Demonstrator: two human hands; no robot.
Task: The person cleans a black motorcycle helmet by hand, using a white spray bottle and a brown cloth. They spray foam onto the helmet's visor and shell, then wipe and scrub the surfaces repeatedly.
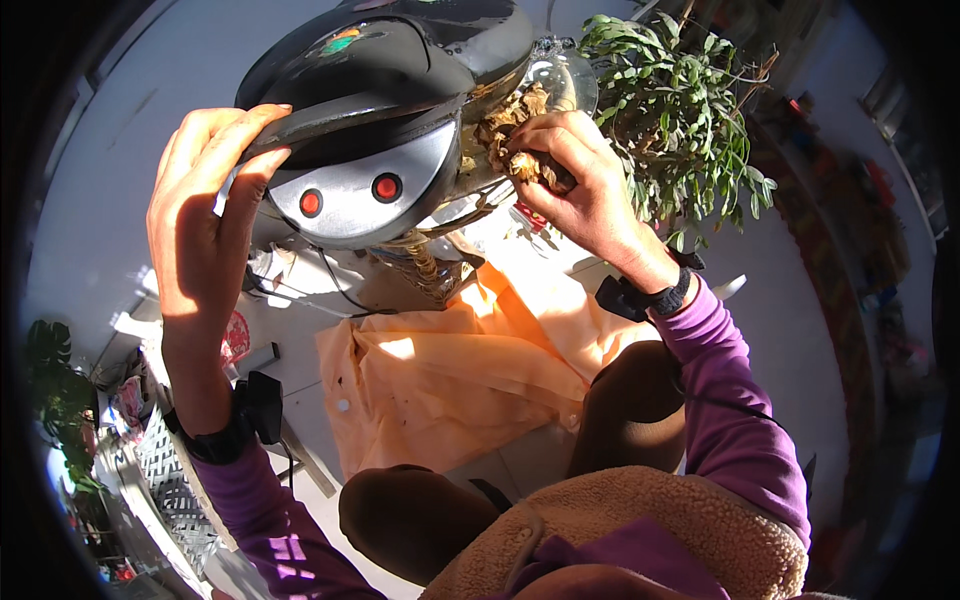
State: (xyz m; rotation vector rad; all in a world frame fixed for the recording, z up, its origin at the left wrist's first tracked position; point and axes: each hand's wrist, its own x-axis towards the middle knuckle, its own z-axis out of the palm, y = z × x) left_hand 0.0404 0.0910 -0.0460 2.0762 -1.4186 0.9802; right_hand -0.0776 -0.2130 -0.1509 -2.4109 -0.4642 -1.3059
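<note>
Beyond orange cloth point(455, 365), the left hand point(200, 185) pinches a black brim point(360, 120); overtightening the right hand point(575, 165)'s closed grip could crumble its dried clump point(530, 167).

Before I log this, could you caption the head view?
Left hand gripping a black-and-silver object, right hand holding crinkled brown pieces.

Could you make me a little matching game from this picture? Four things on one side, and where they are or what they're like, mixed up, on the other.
Column one
1. Left hand
2. Right hand
3. Orange cloth
4. Silver panel

Column two
A. Spread near the person's knees
B. Holding brown crinkled pieces
C. Bears two red round spots
D. At a curved black edge

Right pairs: 1-D, 2-B, 3-A, 4-C
</note>
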